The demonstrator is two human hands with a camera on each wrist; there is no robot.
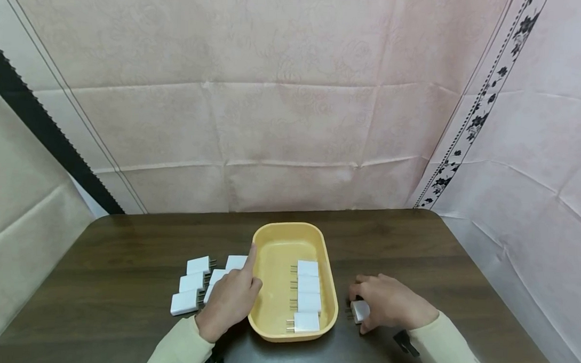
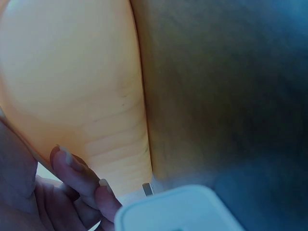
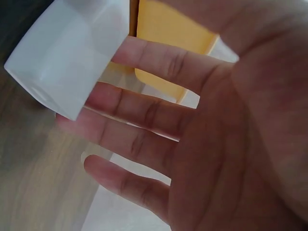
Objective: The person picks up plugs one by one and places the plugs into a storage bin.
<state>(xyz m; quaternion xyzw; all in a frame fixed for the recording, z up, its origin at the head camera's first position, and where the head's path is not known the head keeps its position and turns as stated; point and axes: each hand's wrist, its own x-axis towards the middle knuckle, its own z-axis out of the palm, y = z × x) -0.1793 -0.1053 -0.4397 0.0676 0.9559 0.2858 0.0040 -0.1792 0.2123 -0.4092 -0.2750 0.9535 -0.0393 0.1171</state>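
A white plug adapter [image 1: 360, 310] is at the right of the tray, at or just above the tabletop; I cannot tell whether it touches the wood. Its metal prongs point left. The right hand [image 1: 387, 302] pinches it between thumb and fingertips, the hand only partly closed; the right wrist view shows the little finger reaching out free of it.

The adapter looks like hard, smooth plastic: probably light, stiff and a little slippery, with the thin prongs its likeliest part to bend. The flat sides of the body, away from the prongs, seem the best place to take hold.

Left of it stands the yellow tray [image 1: 273, 266], with 4 adapters [image 1: 307, 301] in a column along its right side, prongs also to the left. The left hand [image 1: 233, 299] is at the tray's left rim, index finger straight toward the far side and the other fingers loosely bent; it appears to grip nothing.

Farther left is a group of adapters [image 1: 192, 282]: 3 in the outer column and at least 2 more beside them, partly hidden by the left hand.

All this is on a dark wooden table [image 1: 123, 282], with pale patterned cloth [image 1: 292, 123] beyond its far edge.
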